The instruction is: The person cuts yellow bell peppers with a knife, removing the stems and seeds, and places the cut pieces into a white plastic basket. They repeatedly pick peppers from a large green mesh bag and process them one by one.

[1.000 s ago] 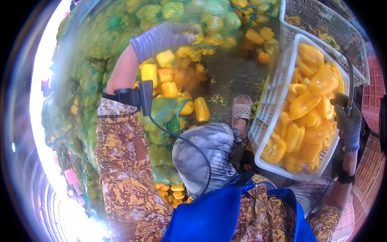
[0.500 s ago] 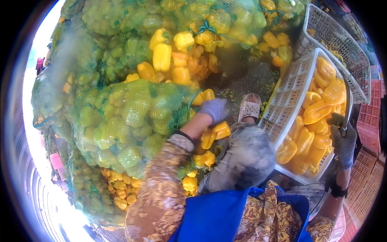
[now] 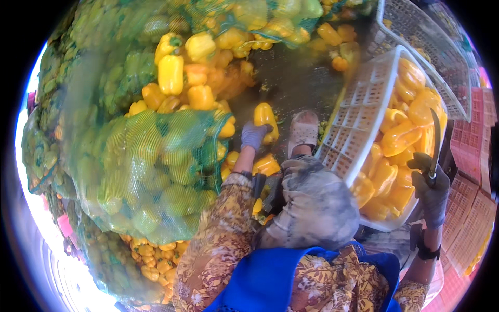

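Note:
My left hand, in a pale grey-purple glove, is closed around a yellow bell pepper held above the floor in front of my shoe. Beside that hand lies the mouth of a green mesh sack full of peppers, with loose yellow peppers below my wrist. My gloved right hand grips the handle of a knife, its narrow blade pointing up and away from me. It is at the right side of a white plastic crate heaped with yellow peppers.
More mesh sacks are stacked to the left and far side. Loose peppers pile up between them. A second, grey crate stands behind the white one, and pink crates line the right. My shoe rests on the wet, dark floor.
My left hand has lifted away from the sack's mouth with a yellow pepper in it. The knife has turned more into view in my right hand, and the whole view has shifted slightly.

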### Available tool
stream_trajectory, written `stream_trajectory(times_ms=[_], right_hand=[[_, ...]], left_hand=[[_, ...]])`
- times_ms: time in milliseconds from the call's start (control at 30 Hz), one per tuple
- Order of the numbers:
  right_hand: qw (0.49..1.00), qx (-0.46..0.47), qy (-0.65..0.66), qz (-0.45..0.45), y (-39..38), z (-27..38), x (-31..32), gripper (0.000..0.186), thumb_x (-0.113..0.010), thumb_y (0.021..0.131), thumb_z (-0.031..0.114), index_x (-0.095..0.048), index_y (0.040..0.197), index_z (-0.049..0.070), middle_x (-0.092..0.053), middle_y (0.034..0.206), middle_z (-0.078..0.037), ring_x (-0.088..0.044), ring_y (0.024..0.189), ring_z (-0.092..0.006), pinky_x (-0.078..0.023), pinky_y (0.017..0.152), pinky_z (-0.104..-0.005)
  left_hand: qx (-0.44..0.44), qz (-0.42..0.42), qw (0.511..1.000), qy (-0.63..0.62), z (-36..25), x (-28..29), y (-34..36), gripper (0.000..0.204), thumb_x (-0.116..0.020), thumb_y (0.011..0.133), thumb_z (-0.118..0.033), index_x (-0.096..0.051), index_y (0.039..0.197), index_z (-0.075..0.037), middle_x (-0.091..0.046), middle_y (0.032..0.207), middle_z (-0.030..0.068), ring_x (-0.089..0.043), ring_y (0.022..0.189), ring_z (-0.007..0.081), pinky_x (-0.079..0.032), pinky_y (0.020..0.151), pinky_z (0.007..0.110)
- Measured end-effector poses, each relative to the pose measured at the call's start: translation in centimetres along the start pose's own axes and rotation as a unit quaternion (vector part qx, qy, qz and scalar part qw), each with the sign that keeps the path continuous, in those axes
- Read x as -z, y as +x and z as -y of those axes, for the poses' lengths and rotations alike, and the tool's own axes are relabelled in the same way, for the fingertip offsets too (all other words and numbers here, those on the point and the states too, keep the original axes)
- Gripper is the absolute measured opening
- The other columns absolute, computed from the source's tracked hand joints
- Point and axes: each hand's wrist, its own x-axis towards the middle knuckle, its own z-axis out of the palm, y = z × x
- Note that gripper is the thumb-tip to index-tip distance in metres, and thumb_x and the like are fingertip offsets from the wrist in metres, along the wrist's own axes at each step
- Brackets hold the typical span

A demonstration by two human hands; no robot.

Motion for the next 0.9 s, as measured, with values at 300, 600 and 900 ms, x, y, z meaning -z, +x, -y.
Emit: stream_trajectory(times_ms=[300, 600, 900], right_hand=[[0.964, 0.257, -0.063, -0.034, 2.0, 3.8, -2.4, 0.062, -0.077, 0.069, 0.009, -0.057, 0.128, 0.016, -0.062, 0.116, -0.011, -0.062, 0.092, -0.0153, -0.049, 0.076, -0.0261], [0.937, 0.021, 0.338, 0.087, -1.1, 0.5, 3.0, 0.057, -0.074, 0.078, 0.035, -0.055, 0.121, 0.002, -0.064, 0.08, -0.002, -0.054, 0.05, -0.0048, -0.039, 0.036, -0.0175], [0.728, -0.035, 0.671, 0.134, -8.0, -4.6, 0.9, 0.044, -0.06, 0.089, 0.043, -0.057, 0.107, 0.003, -0.06, 0.068, -0.005, -0.054, 0.046, -0.0105, -0.041, 0.032, -0.0186]], left_hand=[[-0.458, 0.285, 0.804, 0.249, -26.8, -0.6, -18.3, 0.071, -0.08, 0.06, -0.018, -0.054, 0.126, -0.006, -0.066, 0.106, 0.0146, -0.064, 0.094, 0.0215, -0.05, 0.085, 0.033], [-0.172, 0.54, 0.813, -0.137, -31.6, -2.4, -28.5, 0.07, -0.064, 0.082, -0.05, -0.052, 0.125, 0.004, -0.062, 0.115, 0.0095, -0.058, 0.101, 0.0132, -0.048, 0.088, 0.027], [-0.614, 0.241, 0.749, 0.064, -26.0, -7.5, -35.9, 0.082, -0.082, 0.064, -0.014, -0.039, 0.134, -0.001, -0.057, 0.118, 0.0157, -0.058, 0.108, 0.0224, -0.047, 0.091, 0.033]])
